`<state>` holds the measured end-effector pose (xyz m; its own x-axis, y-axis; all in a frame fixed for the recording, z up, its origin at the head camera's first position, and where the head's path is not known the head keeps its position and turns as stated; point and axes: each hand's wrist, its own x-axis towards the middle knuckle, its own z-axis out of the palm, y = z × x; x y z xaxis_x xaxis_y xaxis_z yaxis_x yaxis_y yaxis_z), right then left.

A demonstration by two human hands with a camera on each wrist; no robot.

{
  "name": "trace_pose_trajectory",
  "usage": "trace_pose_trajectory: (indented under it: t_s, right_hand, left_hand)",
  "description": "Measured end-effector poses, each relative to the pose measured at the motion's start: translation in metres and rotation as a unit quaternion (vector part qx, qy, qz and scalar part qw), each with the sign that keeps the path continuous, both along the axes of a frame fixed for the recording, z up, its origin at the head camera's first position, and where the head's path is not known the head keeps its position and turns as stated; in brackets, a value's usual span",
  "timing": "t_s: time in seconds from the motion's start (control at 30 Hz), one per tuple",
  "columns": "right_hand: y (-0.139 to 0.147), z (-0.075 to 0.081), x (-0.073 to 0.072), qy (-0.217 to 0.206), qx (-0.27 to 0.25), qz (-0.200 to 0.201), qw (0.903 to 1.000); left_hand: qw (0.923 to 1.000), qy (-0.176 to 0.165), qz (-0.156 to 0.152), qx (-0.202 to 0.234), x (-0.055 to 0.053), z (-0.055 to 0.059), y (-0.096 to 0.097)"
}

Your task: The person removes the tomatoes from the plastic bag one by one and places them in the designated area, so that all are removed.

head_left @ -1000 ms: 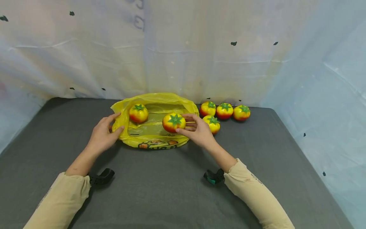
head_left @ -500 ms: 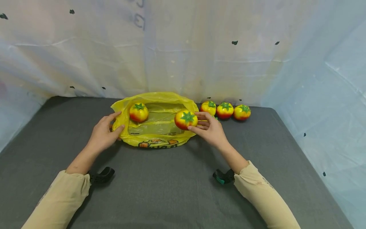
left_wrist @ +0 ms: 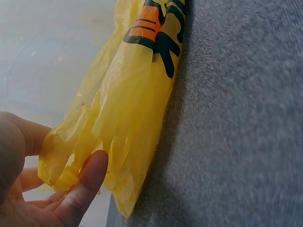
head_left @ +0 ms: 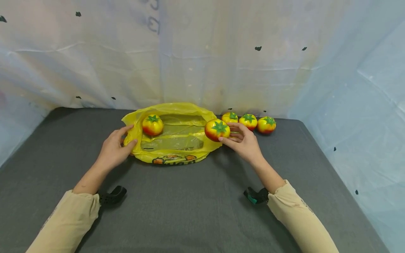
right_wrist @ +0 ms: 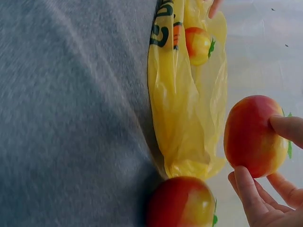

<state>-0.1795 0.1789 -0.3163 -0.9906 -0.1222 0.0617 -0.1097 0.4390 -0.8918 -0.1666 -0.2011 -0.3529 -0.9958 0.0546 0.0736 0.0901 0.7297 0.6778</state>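
Note:
A yellow plastic bag (head_left: 175, 156) lies with its mouth spread wide on the dark table. My left hand (head_left: 114, 149) holds its left end, thumb and fingers around the thin film (left_wrist: 71, 151). Between the thumb and fingers of my right hand (head_left: 246, 144) is a red-and-yellow tomato (head_left: 216, 130) with a green star-shaped top, raised over the bag's right rim. Inside the bag, at the left, sits another tomato (head_left: 153, 125). Below the held one, the right wrist view shows a tomato (right_wrist: 182, 203) on the table by the bag's end; my right hand mostly hides it in the head view.
A row of tomatoes, among them a middle one (head_left: 248, 121) and a right one (head_left: 266, 125), stands at the back, right of the bag. Pale sheeting (head_left: 196, 52) closes off the back and sides of the dark table (head_left: 177, 207).
My right hand has moved right with the tomato, from over the bag's opening to its right rim. My left hand stays at the bag's left end.

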Motion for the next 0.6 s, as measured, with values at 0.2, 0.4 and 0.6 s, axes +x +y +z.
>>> trace_pose_trajectory:
  t_s: [0.2,0.4,0.6]
  right_hand:
    - [0.012,0.002,0.001,0.008,0.013,-0.022,0.9997]
    - [0.029,0.003,-0.001,0.019,0.028,-0.043,0.9985]
    - [0.04,0.003,0.001,0.014,0.04,-0.068,0.9968]
  left_hand:
    - [1.0,0.001,0.005,-0.001,-0.001,0.0,0.0]
    - [0.9999,0.008,0.013,-0.005,-0.002,-0.002,0.001]
    - [1.0,0.004,0.008,-0.003,-0.001,-0.004,0.0]
